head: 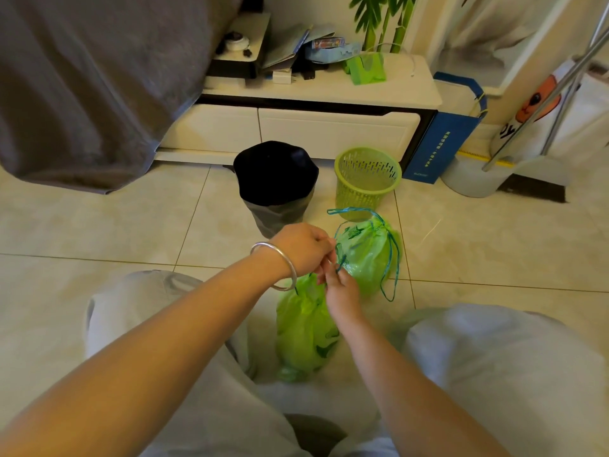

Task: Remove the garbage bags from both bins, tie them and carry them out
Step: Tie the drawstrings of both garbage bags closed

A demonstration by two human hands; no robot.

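Both hands meet over the near bag's (pixel 304 328) neck: left hand (pixel 303 247) and right hand (pixel 341 293) pinching its drawstring, apparently mid-knot. Bag stands upright between knees. Cinched second bag (pixel 365 252) lies at two o'clock, nearer the right hand.

My two bare forearms reach out with no sleeves on them. A plain silver bangle (pixel 280 265) circles the wrist just behind my left hand (pixel 301 247); nothing is worn behind my right hand (pixel 341 293). Below the grip, my knees are covered by loose, pale grey trousers (pixel 494 374).
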